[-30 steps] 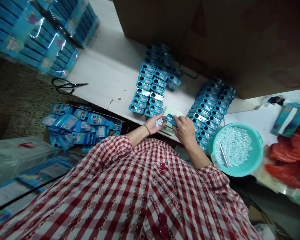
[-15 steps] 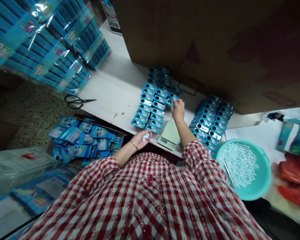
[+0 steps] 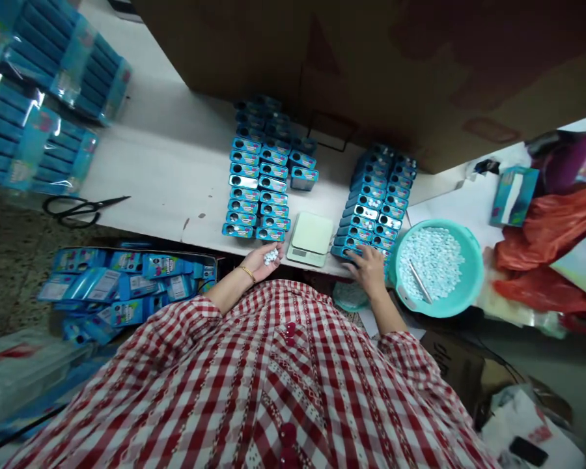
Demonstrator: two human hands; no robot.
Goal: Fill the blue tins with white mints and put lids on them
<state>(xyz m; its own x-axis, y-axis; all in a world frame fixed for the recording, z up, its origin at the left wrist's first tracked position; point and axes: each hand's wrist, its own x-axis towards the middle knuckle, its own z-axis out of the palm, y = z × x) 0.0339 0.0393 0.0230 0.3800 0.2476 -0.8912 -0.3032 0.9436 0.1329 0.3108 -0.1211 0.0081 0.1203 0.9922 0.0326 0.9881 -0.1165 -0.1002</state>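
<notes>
My left hand [image 3: 264,260], palm up, cups a small heap of white pellets [image 3: 271,256] at the table's front edge. Just right of it lies a pale green scale [image 3: 311,234] with nothing on its plate. My right hand [image 3: 368,266] has its fingers spread over the front end of the right group of blue boxes [image 3: 364,213]. A second group of upright blue boxes [image 3: 273,170] stands left of the scale, their round dark openings facing up. At the right, a turquoise basin [image 3: 473,273] holds many pale pellets and a metal scoop [image 3: 421,283].
Black scissors [image 3: 85,210] lie at the table's left edge. Below them is an open carton of blue packs [image 3: 127,311]. Wrapped blue bundles [image 3: 34,130] stand at far left. A big brown carton [image 3: 273,58] blocks the back. Red bags [image 3: 547,241] lie at right.
My right hand has left the box at the left group and moved right and nearer, to the right group, with its fingers now spread. The view has shifted right. My left hand still holds pellets.
</notes>
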